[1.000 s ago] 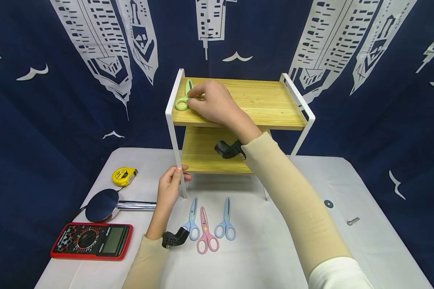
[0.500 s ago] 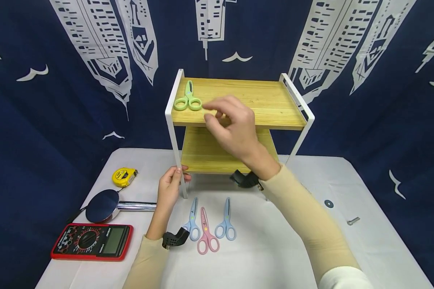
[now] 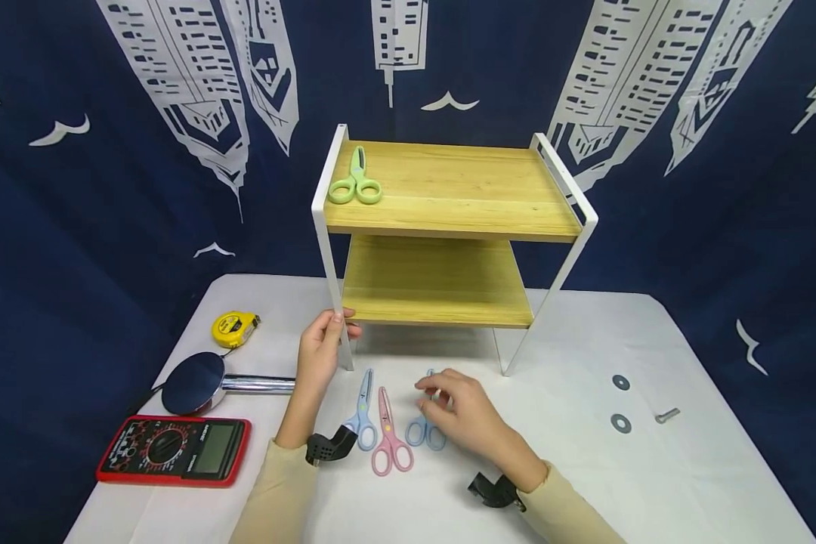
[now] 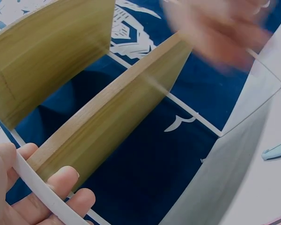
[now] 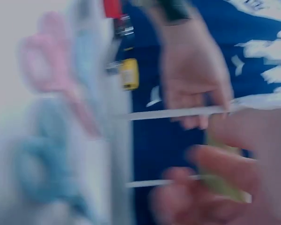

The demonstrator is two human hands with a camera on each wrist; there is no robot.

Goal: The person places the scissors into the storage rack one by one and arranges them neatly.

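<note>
Green scissors point(image 3: 355, 182) lie shelved; three pairs remain on the worktop point(image 3: 585, 468), right hand point(image 3: 464, 414) fingers loosely curled over the right blue scissors point(image 3: 425, 423), grip unclear, left hand point(image 3: 319, 355) clasping the rack leg point(image 3: 333, 287).

Four scissors point(image 3: 357, 181), two washers point(image 3: 621, 383), one bolt point(image 3: 666, 415), one tape measure point(image 3: 234, 329), one multimeter point(image 3: 173, 449), one shelf point(image 3: 449, 189).

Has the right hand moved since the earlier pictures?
Yes. The right hand came down from the shelf rack top to the table, over the blue scissors.
</note>
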